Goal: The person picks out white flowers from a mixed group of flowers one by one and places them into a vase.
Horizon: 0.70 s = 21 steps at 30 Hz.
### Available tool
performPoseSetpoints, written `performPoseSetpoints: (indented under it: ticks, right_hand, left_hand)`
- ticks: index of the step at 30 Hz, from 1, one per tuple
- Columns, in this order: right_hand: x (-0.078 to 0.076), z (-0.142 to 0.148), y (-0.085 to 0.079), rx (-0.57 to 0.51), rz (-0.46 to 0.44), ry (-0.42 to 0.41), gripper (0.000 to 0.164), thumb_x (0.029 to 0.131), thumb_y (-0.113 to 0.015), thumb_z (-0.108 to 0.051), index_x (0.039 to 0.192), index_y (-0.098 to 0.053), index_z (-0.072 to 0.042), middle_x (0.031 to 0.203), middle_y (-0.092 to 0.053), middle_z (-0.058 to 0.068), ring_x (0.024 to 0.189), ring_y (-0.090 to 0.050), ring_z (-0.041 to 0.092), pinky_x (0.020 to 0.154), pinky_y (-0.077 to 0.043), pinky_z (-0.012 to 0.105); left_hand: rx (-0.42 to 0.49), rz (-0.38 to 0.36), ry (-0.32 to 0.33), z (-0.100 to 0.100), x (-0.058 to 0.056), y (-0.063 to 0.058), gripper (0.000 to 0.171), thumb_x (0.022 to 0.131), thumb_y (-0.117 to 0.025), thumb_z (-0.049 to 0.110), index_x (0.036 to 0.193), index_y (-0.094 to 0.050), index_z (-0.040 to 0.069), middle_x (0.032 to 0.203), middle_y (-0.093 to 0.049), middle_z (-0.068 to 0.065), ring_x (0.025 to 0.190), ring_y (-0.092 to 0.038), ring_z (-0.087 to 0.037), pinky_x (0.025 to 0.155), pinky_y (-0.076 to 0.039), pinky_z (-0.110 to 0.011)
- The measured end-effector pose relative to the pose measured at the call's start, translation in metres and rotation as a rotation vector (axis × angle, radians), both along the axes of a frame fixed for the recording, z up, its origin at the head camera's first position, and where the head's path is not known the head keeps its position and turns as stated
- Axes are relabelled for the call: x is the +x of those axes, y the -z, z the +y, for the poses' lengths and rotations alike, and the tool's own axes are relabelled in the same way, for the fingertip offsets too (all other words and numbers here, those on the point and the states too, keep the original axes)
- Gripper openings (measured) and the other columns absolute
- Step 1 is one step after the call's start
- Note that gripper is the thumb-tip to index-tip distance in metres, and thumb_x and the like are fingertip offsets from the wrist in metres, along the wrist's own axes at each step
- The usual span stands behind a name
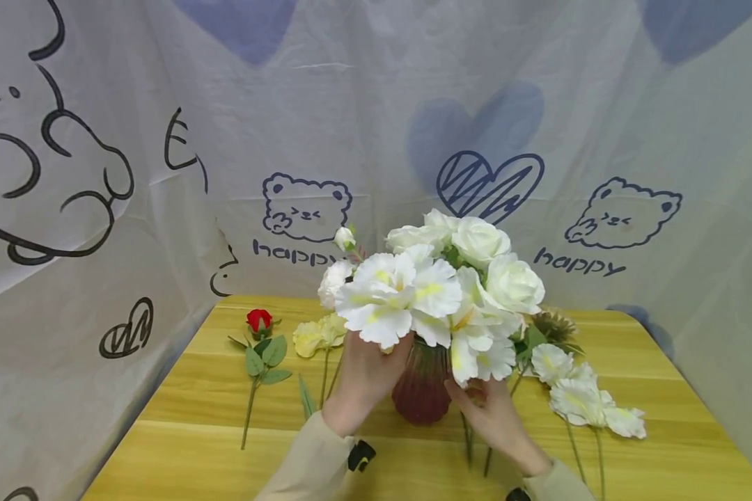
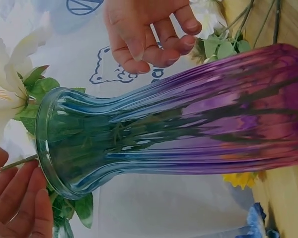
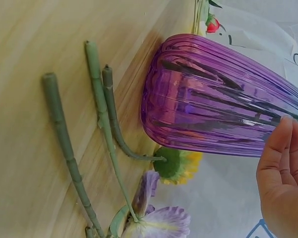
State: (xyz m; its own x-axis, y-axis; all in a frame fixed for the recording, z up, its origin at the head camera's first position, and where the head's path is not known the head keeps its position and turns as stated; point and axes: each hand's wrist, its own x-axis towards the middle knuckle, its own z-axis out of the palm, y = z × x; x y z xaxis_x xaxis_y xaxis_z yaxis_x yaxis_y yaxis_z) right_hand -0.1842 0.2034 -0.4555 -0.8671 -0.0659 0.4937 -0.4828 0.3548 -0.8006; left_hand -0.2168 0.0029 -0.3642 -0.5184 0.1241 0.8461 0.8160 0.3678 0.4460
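Note:
A ribbed glass vase [image 2: 188, 129], blue-green at its mouth and purple-pink lower down, stands upright on the table. Dark stems show through its glass, and a full bunch of white flowers [image 1: 489, 243] spreads over the top. My left hand [image 1: 372, 365] is at the left of the rim, where its fingers pinch a thin flower stem [image 2: 15, 163]. A large white ruffled bloom [image 1: 397, 292] hides part of this hand in the head view. On the vase's other side is my right hand [image 2: 154, 29], fingers loosely bent and holding nothing, fingertips near the glass.
On the wooden table [image 1: 182, 431], a red rose [image 1: 259, 321] and yellow flowers [image 1: 319, 335] lie to the left. White flowers [image 1: 579, 400] lie to the right. A sunflower [image 3: 176, 166] and a purple flower [image 3: 164, 223] show beyond loose stems. Printed cloth [image 1: 376, 125] hangs behind.

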Motion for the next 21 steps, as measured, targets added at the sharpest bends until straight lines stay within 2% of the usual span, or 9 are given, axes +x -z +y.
performPoseSetpoints:
  ticks: [4, 8, 11, 17, 21]
  right_hand:
    - [-0.001, 0.002, 0.002, -0.001, 0.012, -0.002, 0.042, 0.088, -0.064, -0.003, 0.126, -0.047, -0.003, 0.117, -0.054, 0.018, 0.091, -0.063, 0.034, 0.067, -0.058, 0.030]
    - [-0.001, 0.006, 0.002, -0.002, 0.034, -0.002, 0.038, 0.087, -0.064, 0.000, 0.121, -0.050, -0.003, 0.110, -0.056, 0.014, 0.086, -0.063, 0.025, 0.067, -0.058, 0.033]
    - [0.001, 0.010, 0.001, 0.012, 0.042, 0.011, 0.035, 0.085, -0.064, 0.002, 0.118, -0.053, -0.002, 0.105, -0.059, 0.012, 0.084, -0.063, 0.020, 0.068, -0.058, 0.034]
    - [0.004, 0.027, 0.001, 0.087, -0.054, 0.033, 0.022, 0.086, -0.064, -0.001, 0.107, -0.059, 0.000, 0.094, -0.066, 0.011, 0.080, -0.062, 0.019, 0.064, -0.057, 0.030]
    - [0.005, 0.043, -0.003, 0.176, -0.148, 0.041, 0.017, 0.089, -0.064, -0.009, 0.105, -0.060, -0.002, 0.093, -0.066, 0.008, 0.081, -0.063, 0.019, 0.062, -0.056, 0.027]
  left_hand:
    - [0.050, -0.009, 0.002, -0.004, 0.001, 0.008, 0.033, 0.083, -0.065, 0.004, 0.115, -0.058, 0.007, 0.106, -0.066, -0.006, 0.098, -0.062, -0.019, 0.077, -0.055, -0.036]
    - [0.048, 0.006, -0.035, -0.013, 0.003, 0.020, 0.025, 0.082, -0.065, 0.002, 0.106, -0.062, 0.006, 0.091, -0.069, -0.006, 0.078, -0.065, -0.015, 0.063, -0.056, -0.033]
    - [0.031, -0.023, -0.037, -0.020, 0.004, 0.030, 0.021, 0.082, -0.064, -0.001, 0.101, -0.063, 0.006, 0.086, -0.068, -0.004, 0.072, -0.063, -0.014, 0.061, -0.056, -0.031]
    - [-0.063, -0.140, -0.036, -0.026, 0.008, 0.049, 0.009, 0.085, -0.065, 0.004, 0.094, -0.064, 0.006, 0.085, -0.068, -0.001, 0.073, -0.063, -0.010, 0.064, -0.056, -0.030]
    - [-0.153, -0.175, 0.003, -0.024, 0.015, 0.060, 0.009, 0.086, -0.065, 0.006, 0.094, -0.066, 0.006, 0.089, -0.068, 0.000, 0.075, -0.062, -0.008, 0.064, -0.056, -0.029]
